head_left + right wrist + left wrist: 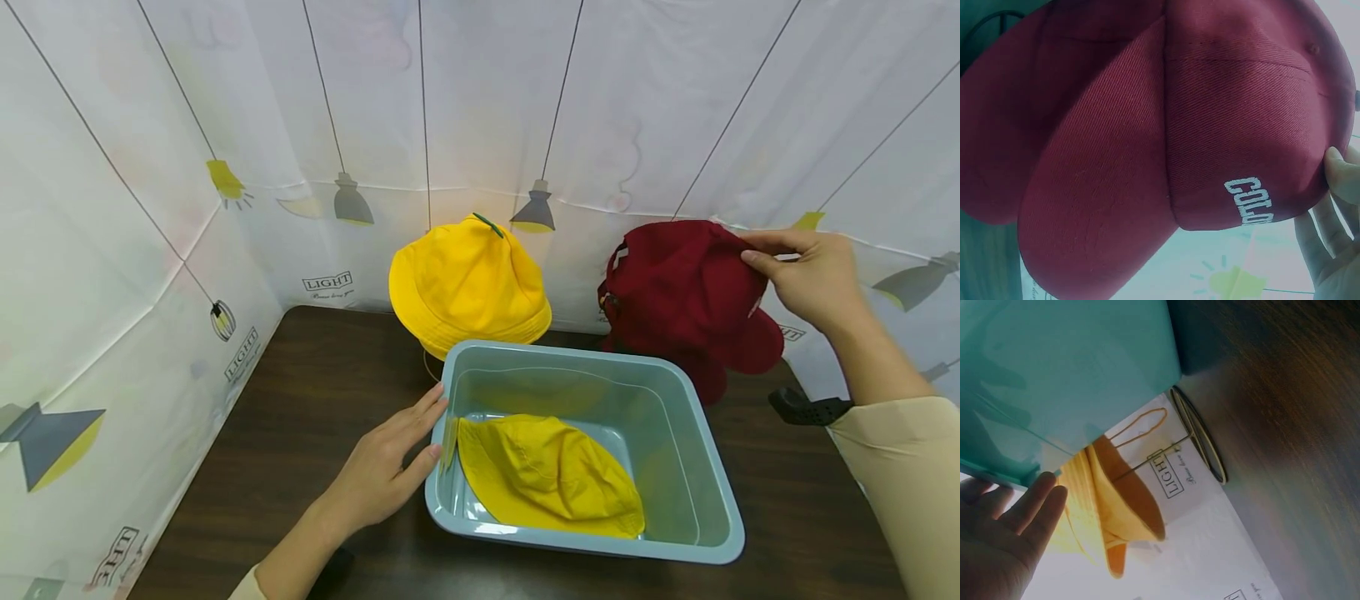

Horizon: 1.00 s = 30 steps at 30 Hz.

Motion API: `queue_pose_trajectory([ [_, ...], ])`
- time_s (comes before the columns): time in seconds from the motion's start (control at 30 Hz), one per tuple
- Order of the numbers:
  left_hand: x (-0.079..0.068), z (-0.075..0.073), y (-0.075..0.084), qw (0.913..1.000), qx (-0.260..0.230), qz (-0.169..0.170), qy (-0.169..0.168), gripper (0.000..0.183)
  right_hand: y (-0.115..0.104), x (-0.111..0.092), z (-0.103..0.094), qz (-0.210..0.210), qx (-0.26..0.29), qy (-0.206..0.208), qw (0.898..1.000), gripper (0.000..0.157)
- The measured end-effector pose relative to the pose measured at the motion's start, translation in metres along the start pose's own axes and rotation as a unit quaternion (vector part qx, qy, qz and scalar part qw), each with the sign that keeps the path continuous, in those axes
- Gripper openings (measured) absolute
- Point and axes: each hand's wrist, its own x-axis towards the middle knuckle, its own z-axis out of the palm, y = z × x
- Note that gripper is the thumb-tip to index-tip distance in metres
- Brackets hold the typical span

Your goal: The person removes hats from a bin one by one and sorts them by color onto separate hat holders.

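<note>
At the back right, my right hand (813,271) pinches the crown of a dark red baseball cap (686,267) between thumb and fingers. White lettering (1249,200) shows on its front in the right wrist view. Behind its brim is a second dark red brim (991,144), apparently of another cap. My left hand (390,458) rests with straight fingers against the left rim of a blue-grey plastic basin (712,475). Inside the basin lies a yellow bucket hat (547,475), partly flattened. Whatever supports the red caps is mostly hidden.
Behind the basin, another yellow bucket hat (468,283) with a green tip hangs on a wire stand (1200,437). All stands on a dark wooden table (300,400). A white curtain (480,100) with printed lamps encloses the back and left side.
</note>
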Motion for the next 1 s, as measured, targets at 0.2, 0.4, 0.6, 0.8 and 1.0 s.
queue_pose_trajectory([
  [0.2,0.000,0.001,0.000,1.0000,-0.001,0.005,0.007,0.056,0.008,-0.001,0.004,-0.009,-0.007,-0.006,1.000,0.031],
  [0.4,0.000,0.001,-0.001,1.0000,-0.001,0.004,0.004,0.056,0.015,-0.005,0.008,0.007,-0.013,-0.018,1.000,0.034],
  [0.6,0.000,0.001,-0.001,1.0000,0.000,0.005,0.004,0.057,0.023,-0.010,0.015,0.015,-0.015,-0.033,0.999,0.034],
  [0.8,0.000,0.002,-0.001,0.9999,-0.001,0.008,0.009,0.057,0.030,-0.014,0.021,0.016,-0.008,-0.031,0.999,0.035],
  [1.0,0.000,0.002,-0.001,0.9999,-0.004,0.007,0.008,0.056,0.035,-0.016,0.024,0.018,-0.005,-0.034,0.999,0.036],
])
